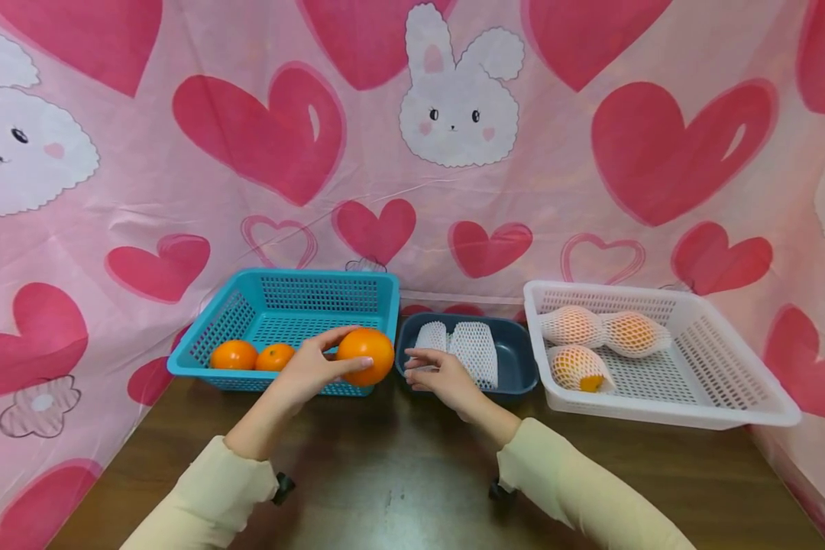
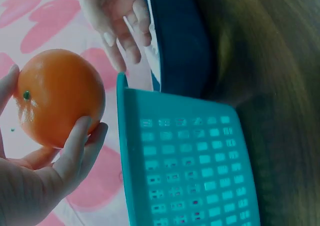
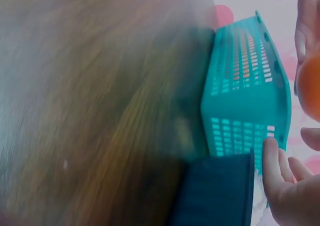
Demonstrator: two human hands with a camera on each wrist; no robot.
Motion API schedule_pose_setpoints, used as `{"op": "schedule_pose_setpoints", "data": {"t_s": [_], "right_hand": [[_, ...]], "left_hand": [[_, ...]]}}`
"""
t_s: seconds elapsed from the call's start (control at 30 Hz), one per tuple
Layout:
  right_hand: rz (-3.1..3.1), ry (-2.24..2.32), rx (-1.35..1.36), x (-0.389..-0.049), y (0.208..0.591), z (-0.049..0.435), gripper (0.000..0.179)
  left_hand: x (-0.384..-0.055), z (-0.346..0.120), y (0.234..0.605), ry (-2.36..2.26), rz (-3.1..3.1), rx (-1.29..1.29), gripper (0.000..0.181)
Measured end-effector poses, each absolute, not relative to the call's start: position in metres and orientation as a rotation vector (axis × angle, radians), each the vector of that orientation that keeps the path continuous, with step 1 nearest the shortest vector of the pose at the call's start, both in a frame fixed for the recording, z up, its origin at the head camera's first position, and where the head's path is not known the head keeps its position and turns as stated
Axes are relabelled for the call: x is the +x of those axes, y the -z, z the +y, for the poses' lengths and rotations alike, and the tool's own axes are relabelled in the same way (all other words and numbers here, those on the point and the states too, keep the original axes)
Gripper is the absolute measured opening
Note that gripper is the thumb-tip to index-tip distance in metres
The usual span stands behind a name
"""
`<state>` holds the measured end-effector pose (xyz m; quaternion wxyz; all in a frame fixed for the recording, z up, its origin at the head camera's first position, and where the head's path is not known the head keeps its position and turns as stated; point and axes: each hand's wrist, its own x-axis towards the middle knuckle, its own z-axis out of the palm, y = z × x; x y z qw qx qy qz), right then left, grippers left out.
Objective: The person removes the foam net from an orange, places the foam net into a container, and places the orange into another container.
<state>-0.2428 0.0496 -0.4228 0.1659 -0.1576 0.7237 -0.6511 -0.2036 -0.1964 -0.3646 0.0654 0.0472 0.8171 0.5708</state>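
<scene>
My left hand (image 1: 314, 362) grips an orange (image 1: 366, 357) above the right front edge of the teal basket (image 1: 385, 286). In the left wrist view the thumb and fingers curl round the bare orange (image 2: 62, 98), its green stem spot showing. My right hand (image 1: 447, 378) hovers over the front of the dark blue bin (image 1: 519, 367), fingers loosely bent, holding nothing, a short way from the orange. White foam net sleeves (image 1: 474, 347) lie in that bin, partly behind the right hand. Two more oranges (image 1: 234, 355) rest inside the teal basket's front left.
To the right stands a white basket (image 1: 722, 416) with three net-wrapped oranges (image 1: 635, 334). All the containers line the back of the brown wooden table (image 1: 399, 489), against a pink cloth (image 1: 371, 168) printed with hearts and rabbits.
</scene>
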Motion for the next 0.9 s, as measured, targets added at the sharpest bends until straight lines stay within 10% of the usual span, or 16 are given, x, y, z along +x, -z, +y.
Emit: {"op": "schedule_pose_setpoints", "data": {"t_s": [0.9], "right_hand": [[1.503, 2.206, -0.088, -0.236, 0.436, 0.007, 0.051]], "left_hand": [[-0.236, -0.235, 0.385, -1.158, 2.892, 0.093, 0.083]]}}
